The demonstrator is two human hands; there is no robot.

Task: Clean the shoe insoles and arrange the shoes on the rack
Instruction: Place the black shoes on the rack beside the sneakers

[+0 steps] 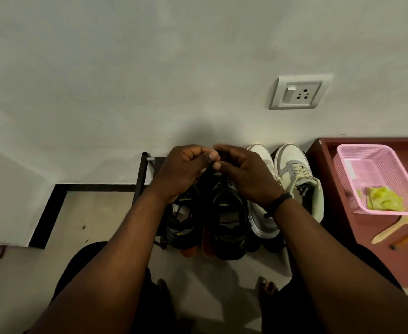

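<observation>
Nearest you, your bare toes [266, 289] stand on pale smooth floor tiles [97, 213], with open tile to the left of the rack. Your forearms reach forward over the black sneakers [229, 220], which sit side by side on the dark metal shoe rack [145, 169], toes to the wall; orange-red insoles [207, 242] poke out between and under their heels. Your left hand [181, 172] and right hand [244, 174] meet above the right black sneaker — fingers curled, thumbs and fingertips pinching what looks like its dark lace, though the lace itself is hard to make out. A black band [280, 201] circles your right wrist. Just right of the black pair, touching it, stand two white high-top sneakers [297, 179] with cream laces. Further right, a maroon table [328, 189] edges close to the rack; it carries a pink mesh plastic basket [376, 165] holding a crumpled yellow cloth [383, 201], and a pale brush handle [391, 230] lying just beside it. Beyond — a plain matte wall with a white socket plate [299, 92].
</observation>
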